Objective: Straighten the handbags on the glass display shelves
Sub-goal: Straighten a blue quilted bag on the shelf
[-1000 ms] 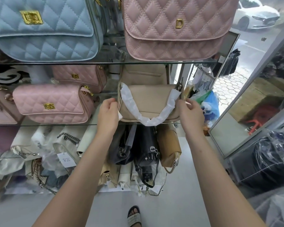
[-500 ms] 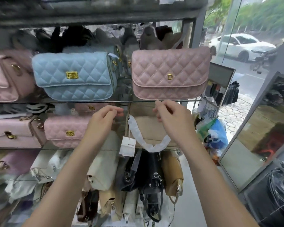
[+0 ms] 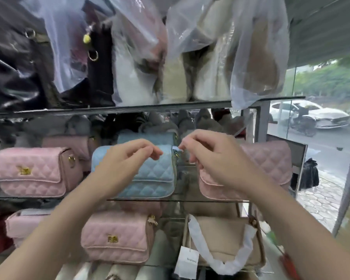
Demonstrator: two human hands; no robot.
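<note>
A light blue quilted handbag (image 3: 150, 178) stands on the middle glass shelf (image 3: 182, 200), between a pink quilted bag (image 3: 28, 172) at the left and a paler pink quilted bag (image 3: 271, 158) at the right. My left hand (image 3: 127, 158) hovers in front of the blue bag's upper part with fingers loosely curled and holds nothing. My right hand (image 3: 214, 158) hovers before the gap between the blue and the paler pink bag, fingers likewise curled. Its fingertips lie next to a small white scrap at the blue bag's corner; I cannot tell if they touch.
One shelf down stand a pink quilted bag (image 3: 117, 239) and a beige bag (image 3: 226, 235) with a white-wrapped handle and a hanging tag (image 3: 186, 261). Plastic-covered bags (image 3: 210, 57) crowd the top shelf. A glass wall at the right shows a white car (image 3: 311, 116) outside.
My view has tilted upward by about one shelf. Both hands left the beige bag and rose to the level of the blue and pink quilted bags.
</note>
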